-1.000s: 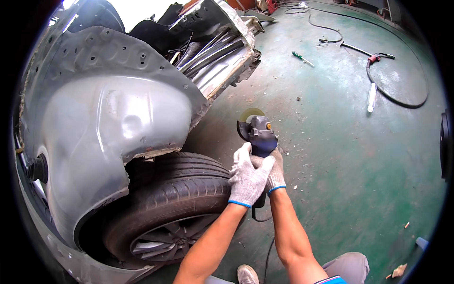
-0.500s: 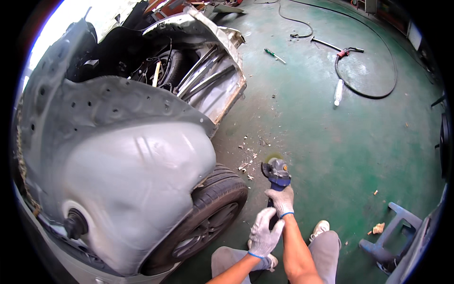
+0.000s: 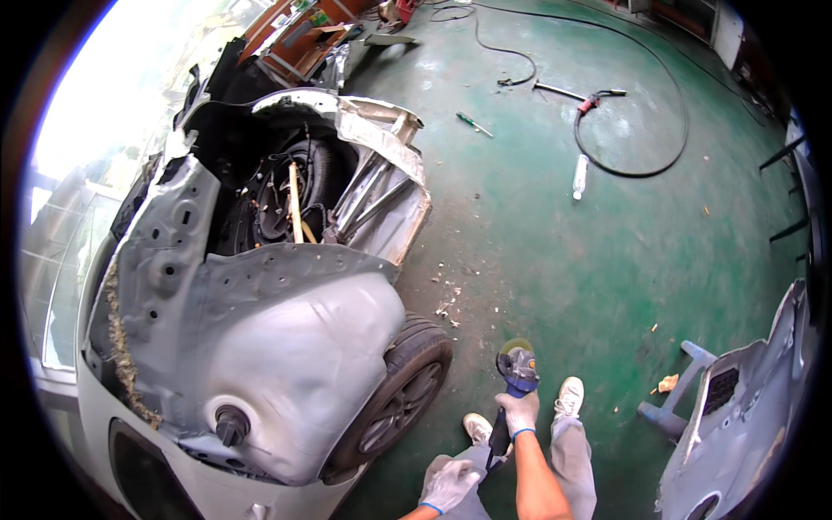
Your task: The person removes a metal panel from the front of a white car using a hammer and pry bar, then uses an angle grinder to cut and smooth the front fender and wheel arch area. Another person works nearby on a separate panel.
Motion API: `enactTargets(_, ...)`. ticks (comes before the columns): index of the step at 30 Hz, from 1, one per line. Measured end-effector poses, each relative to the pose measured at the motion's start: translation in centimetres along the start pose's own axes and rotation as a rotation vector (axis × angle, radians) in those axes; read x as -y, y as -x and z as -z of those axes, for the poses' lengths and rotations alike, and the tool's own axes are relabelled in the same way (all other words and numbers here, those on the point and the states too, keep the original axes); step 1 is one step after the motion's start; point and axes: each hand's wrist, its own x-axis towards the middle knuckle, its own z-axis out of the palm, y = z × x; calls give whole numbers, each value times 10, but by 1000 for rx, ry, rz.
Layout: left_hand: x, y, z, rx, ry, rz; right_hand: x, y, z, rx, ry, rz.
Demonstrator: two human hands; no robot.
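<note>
My right hand, in a pale knitted glove, is closed around the body of an angle grinder with a yellowish disc, held upright beside the car's wheel. My gloved left hand is lower, over my left leg, open with loosely bent fingers, off the grinder. To the left is the cut-open grey car body, its wheel housing bare and its torn end showing a dark well with hoses and a tyre inside.
A loose panel and grey-blue stand sit at lower right. On the green floor lie debris, a screwdriver, coiled hose, T-shaped tool and white tube. A cluttered cabinet stands behind the car.
My left hand has left the grinder and dropped toward my leg. The grinder sits lower in the picture. The view has widened, showing more of the car, the loose panel and both shoes.
</note>
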Motion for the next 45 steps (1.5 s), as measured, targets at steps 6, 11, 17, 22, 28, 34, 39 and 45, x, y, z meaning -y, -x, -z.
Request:
enactTargets(6, -9, 62, 9, 142, -142, 175, 46, 34, 39, 32, -112, 15)
enactTargets(11, -6, 91, 9, 51, -65, 405, 75, 8, 55, 114, -296, -15)
enactTargets(17, -31, 152, 29, -107, 31, 502, 162, 45, 78, 231, -385, 35)
enactTargets(22, -46, 195, 26, -44, 119, 631, 199, 69, 82, 308, -291, 102)
enactTargets(28, -36, 218, -14, -206, 205, 785, 214, 73, 75, 414, -229, 202)
enactTargets(34, -32, 202, -16, -321, 268, 789, 245, 103, 79, 440, -320, 185)
enactTargets(39, -67, 192, 14, -515, 336, 717, 275, 124, 71, 459, -355, 215)
enactTargets(45, -76, 159, 74, -468, 388, 417, 314, 153, 20, 518, -262, 461)
